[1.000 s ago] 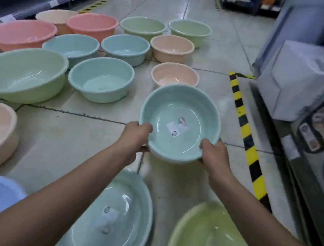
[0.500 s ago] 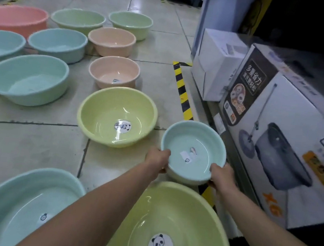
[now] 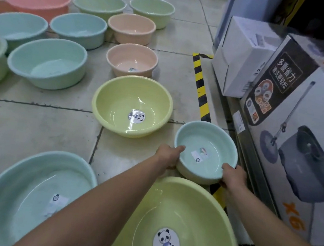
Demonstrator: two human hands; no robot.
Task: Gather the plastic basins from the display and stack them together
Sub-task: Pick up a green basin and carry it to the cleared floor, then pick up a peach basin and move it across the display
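I hold a small mint-green basin (image 3: pixel 212 137) by its rim with both hands: my left hand (image 3: pixel 168 154) on its left side, my right hand (image 3: pixel 232 177) on its near right side. It hangs low over the tiled floor beside the shelf. A yellow basin with a panda sticker (image 3: pixel 119 101) sits just to its left. A larger yellow basin (image 3: pixel 207 214) lies below my arms, and a large mint basin (image 3: pixel 28 178) is at lower left. Several more basins in pink, peach, green and blue stand on the floor beyond.
A low shelf on the right carries a mop-bucket carton (image 3: pixel 297 139) and a white box (image 3: pixel 242 57). Yellow-black hazard tape (image 3: pixel 201 88) runs along the shelf's foot. The basins stand on a tiled floor (image 3: pixel 34 127).
The view has swung from the left rows toward the right shelf. The small mint basin in both hands has moved right and lower, close to the shelf. The grip is unchanged.
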